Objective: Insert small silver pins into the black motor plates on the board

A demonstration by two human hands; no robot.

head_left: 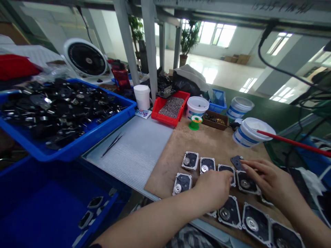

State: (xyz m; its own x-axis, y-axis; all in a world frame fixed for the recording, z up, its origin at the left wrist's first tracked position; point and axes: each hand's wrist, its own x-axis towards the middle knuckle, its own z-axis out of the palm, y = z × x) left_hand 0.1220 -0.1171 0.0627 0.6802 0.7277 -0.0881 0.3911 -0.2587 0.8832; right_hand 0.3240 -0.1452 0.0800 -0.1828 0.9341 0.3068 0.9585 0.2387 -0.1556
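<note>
Several black square parts with white rims and round metal centres (190, 160) lie in two rows on a brown board (204, 143). My left hand (214, 189) rests curled, knuckles up, over the middle of the rows, its fingertips hidden. My right hand (269, 179) lies over the parts on the right with fingers stretched out. Its fingertips touch a small dark flat plate (236, 161) at the far end of the row.
A big blue bin (77, 144) full of black parts stands left, with a lower blue bin (51, 206) in front. Tweezers (111, 144) lie on a grey mat. A red tray (170, 108), white tubs (248, 132) and a red rod (292, 142) stand behind.
</note>
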